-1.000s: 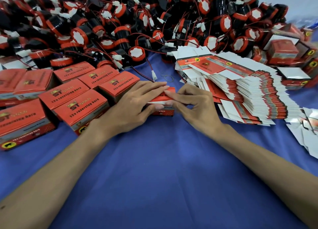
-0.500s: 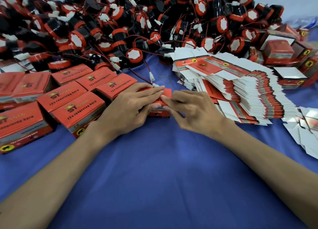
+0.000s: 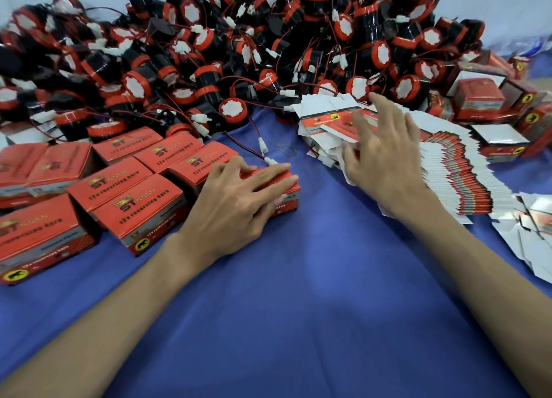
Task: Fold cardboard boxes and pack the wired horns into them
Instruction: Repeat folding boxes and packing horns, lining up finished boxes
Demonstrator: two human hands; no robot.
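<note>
A closed red cardboard box [image 3: 288,199] sits on the blue cloth at the centre. My left hand [image 3: 236,203] covers it, fingers laid across the lid and thumb against its near side. My right hand [image 3: 385,164] hovers with fingers spread over the fanned stack of flat box blanks [image 3: 457,173], holding nothing. A big heap of black and red wired horns [image 3: 227,54] fills the back of the table. One horn's red wire with white plugs [image 3: 263,146] trails beside the box.
Several closed red boxes [image 3: 119,194] stand in rows at the left. More folded boxes [image 3: 478,101] sit at the back right, some open. Loose white blanks [image 3: 534,233] lie at the right edge. Blue cloth [image 3: 298,308] covers the near table.
My right hand has left the box and lifted to the right over the flat blanks. The box's lid is now shut and my left hand alone stays on it.
</note>
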